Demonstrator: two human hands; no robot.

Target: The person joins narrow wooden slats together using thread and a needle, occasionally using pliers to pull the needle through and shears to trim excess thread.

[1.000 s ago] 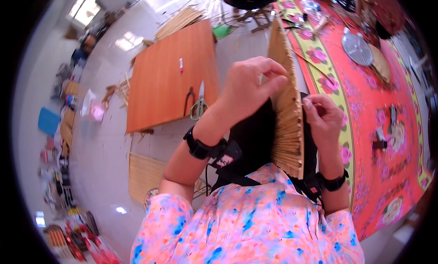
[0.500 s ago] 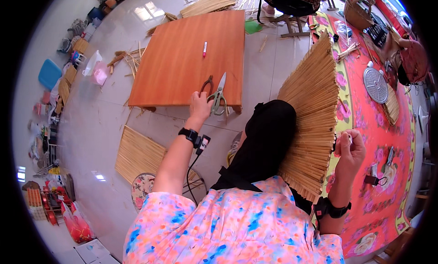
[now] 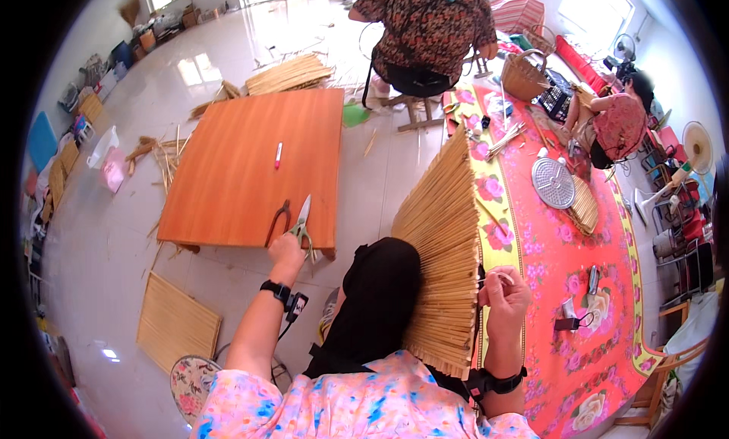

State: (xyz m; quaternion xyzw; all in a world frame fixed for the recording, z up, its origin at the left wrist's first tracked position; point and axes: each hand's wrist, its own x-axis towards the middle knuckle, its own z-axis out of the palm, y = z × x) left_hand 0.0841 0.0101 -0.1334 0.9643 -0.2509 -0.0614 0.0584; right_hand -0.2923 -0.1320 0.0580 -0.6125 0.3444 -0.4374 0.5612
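Observation:
My left hand (image 3: 286,251) is at the near edge of a low orange-brown wooden table (image 3: 235,165). Its fingers reach between dark-handled pliers (image 3: 278,220) and green-handled scissors (image 3: 303,230), both lying on the tabletop; the fingertips are partly hidden. A stiff panel of straw-coloured stalks (image 3: 439,241) stands tilted between my black-trousered leg and the floral-covered surface at right. Beside the panel's right edge my right hand (image 3: 506,298) is closed in a pinch, with a thin pale loop (image 3: 504,277) showing at its fingers.
On the red floral cloth (image 3: 543,306) lie a round grey perforated disc (image 3: 553,182) and a small black box (image 3: 566,324). A marker (image 3: 278,156) is on the wooden table. Two other people sit beyond, near a wicker basket (image 3: 524,76). A flat stalk panel (image 3: 178,322) and a floral stool (image 3: 194,386) stand left.
The view has tilted up, bringing the other people and far windows in. My left hand has shifted slightly toward the scissors; pliers and scissors keep their places. My right hand stays beside the panel.

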